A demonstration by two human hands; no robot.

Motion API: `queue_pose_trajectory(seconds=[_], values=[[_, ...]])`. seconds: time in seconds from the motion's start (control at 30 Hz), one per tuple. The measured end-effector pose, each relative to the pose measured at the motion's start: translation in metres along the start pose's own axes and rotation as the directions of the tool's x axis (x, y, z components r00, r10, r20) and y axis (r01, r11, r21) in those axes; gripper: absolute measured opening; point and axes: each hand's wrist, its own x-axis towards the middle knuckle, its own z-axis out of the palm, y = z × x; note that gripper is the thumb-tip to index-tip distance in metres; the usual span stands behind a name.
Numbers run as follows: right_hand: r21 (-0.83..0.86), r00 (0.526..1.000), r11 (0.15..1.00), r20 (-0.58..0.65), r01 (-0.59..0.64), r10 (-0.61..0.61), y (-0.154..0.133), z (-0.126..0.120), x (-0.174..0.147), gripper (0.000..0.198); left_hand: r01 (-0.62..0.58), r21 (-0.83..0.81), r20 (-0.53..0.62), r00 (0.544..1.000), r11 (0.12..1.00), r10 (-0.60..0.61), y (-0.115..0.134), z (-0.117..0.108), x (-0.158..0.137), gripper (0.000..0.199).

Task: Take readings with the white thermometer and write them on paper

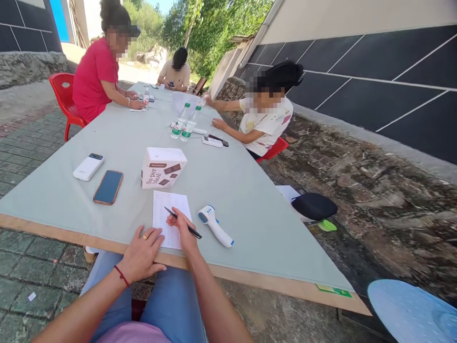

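Note:
My right hand (182, 228) grips a black pen (193, 231) over a printed paper sheet (167, 202) at the table's near edge. My left hand (144, 252) lies flat with its fingers spread, fingertips on the sheet's left side and the thumb at the table edge. A ring is on one finger and a red cord circles the wrist. Just right of the pen hand lies a white and blue infrared thermometer (216, 226). Behind the sheet stands a white and brown box (163, 167) printed "Super Meal".
Left on the table (64, 209) are a phone (108, 187) and a white power bank (88, 166). Farther back stand two water bottles (184, 123) near a white device (212, 141). Three people sit around the table, one on the right handling a bottle. A blue round object (410, 309) is at lower right.

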Motion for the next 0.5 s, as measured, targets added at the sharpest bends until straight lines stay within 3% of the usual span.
queue_pose_trajectory(seconds=[0.1, 0.23, 0.5], values=[[-0.063, 0.999, 0.998, -0.037, -0.032, 0.03, 0.008, 0.0, -0.002, 0.036, 0.009, -0.007, 0.009, 1.0, 1.0, -0.009, 0.002, -0.001, 0.0, 0.075], [-0.209, 0.993, 0.978, -0.112, 0.007, -0.031, 0.015, -0.002, -0.003, 0.021, 0.006, -0.001, 0.006, 1.0, 1.0, -0.006, 0.002, 0.001, -0.001, 0.077], [-0.238, 0.998, 0.971, -0.061, 0.013, -0.029, 0.013, 0.0, -0.007, 0.023, 0.003, -0.008, 0.001, 1.0, 1.0, -0.003, 0.003, 0.002, -0.001, 0.075]])
